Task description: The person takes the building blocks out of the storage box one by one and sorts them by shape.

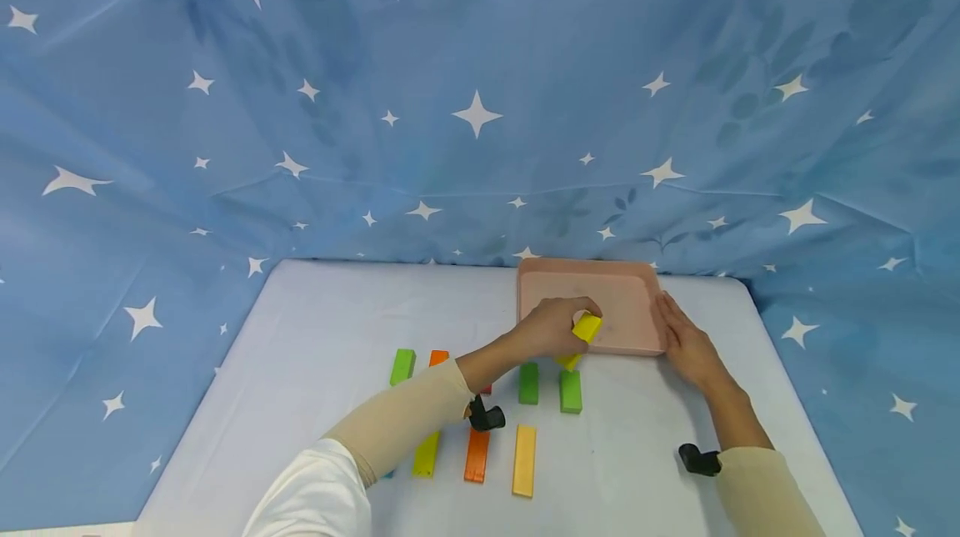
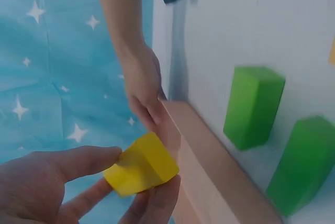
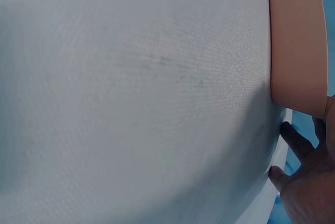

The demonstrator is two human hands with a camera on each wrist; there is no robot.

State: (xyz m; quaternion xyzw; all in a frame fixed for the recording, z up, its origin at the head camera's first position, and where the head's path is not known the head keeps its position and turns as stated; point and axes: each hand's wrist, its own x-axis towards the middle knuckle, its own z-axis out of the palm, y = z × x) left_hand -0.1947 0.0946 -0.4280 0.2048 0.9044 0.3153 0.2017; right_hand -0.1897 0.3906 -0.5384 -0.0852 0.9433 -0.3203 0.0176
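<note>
Between the thumb and fingers of my left hand (image 1: 553, 327) is a yellow block (image 1: 587, 327), held above the near edge of a pink tray (image 1: 626, 308). The left wrist view shows the yellow block (image 2: 142, 165) pinched at its sides, apart from the tray wall (image 2: 209, 166). My right hand (image 1: 688, 347) rests along the tray's right side with fingers extended. In the right wrist view that hand (image 3: 314, 182) is partly cut off beside the tray's corner (image 3: 299, 46). Two green blocks (image 1: 528, 383) (image 1: 571, 392) lie just in front of the tray.
Nearer the front lie a yellow-orange block (image 1: 524, 460), an orange block (image 1: 477, 455) and a yellow-green block (image 1: 425, 455). A light green block (image 1: 402, 366) and another orange block (image 1: 438, 358) lie left. My left forearm partly covers a red block (image 1: 487, 390). A starry blue curtain (image 1: 420, 145) hangs behind.
</note>
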